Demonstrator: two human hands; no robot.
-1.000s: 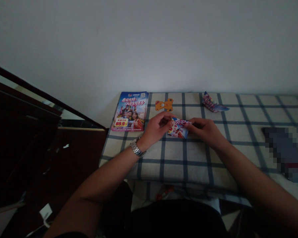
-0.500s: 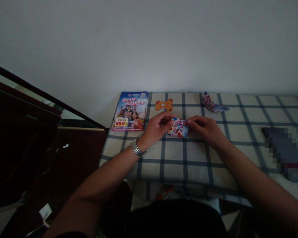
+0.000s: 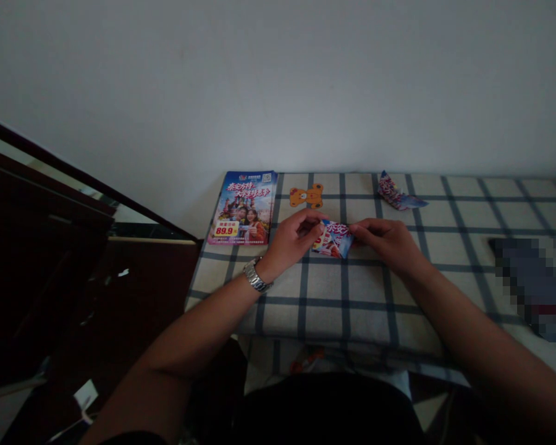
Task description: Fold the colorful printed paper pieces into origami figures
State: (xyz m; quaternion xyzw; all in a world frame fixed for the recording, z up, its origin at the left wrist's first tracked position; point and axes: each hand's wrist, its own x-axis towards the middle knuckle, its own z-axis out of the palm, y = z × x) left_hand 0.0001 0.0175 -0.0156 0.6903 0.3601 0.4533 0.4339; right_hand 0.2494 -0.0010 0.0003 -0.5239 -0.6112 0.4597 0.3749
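A folded flyer (image 3: pixel 335 241), printed in blue, white and red with large Chinese characters, is held between my two hands just over the tablecloth. My left hand (image 3: pixel 297 238), with a metal watch on its wrist, pinches the flyer's left edge between thumb and fingers. At the upper right corner, the thumb and fingertips of my right hand (image 3: pixel 383 241) grip the same paper. Left of my hands lies a stack of matching flat flyers (image 3: pixel 243 210). Beyond my right hand rests another folded paper piece (image 3: pixel 398 194) in the same print.
A checked cloth (image 3: pixel 366 312) covers the table, which stands against a pale wall. A teddy bear picture (image 3: pixel 306 196) lies behind my left hand. At the right is a dark, pixelated object (image 3: pixel 532 284). Dark furniture (image 3: pixel 32 266) stands left of the table.
My right hand has shifted very slightly right at the flyer's corner, and the paper's face has tilted a little. Everything else on the table stays in place.
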